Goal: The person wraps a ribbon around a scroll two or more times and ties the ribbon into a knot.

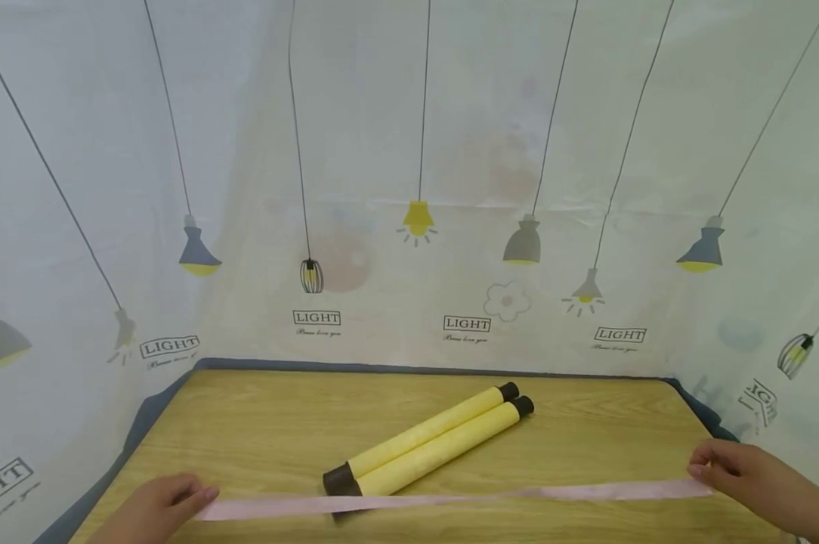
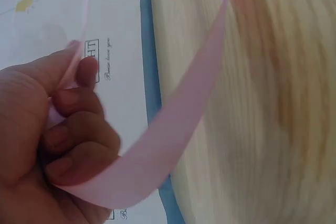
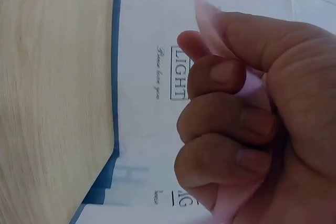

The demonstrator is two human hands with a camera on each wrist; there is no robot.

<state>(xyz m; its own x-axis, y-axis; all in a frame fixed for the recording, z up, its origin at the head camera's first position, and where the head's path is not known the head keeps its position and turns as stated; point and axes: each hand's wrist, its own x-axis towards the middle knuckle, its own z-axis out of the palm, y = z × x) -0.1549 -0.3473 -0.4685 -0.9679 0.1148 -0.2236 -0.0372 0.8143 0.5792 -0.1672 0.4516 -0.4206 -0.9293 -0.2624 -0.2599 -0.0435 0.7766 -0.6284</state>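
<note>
A pink ribbon (image 1: 620,491) stretches sideways between the two hands above the near part of the table, with a slight twist near its middle. The left hand (image 1: 151,510) pinches one end section between thumb and forefinger. In the left wrist view, more ribbon (image 2: 173,135) runs through the curled fingers and loops out below them. At the right, the right hand (image 1: 756,476) pinches the other end section; the right wrist view has the ribbon (image 3: 210,30) passing under the thumb and through the curled fingers. Behind the ribbon lie two yellow tubes (image 1: 430,446) with black ends, side by side and slanted.
The wood-grain table (image 1: 260,408) has a blue border (image 1: 382,368) along its back edge. A pale cloth (image 1: 396,317) printed with hanging lamps and "LIGHT" labels encloses the table at the back and both sides.
</note>
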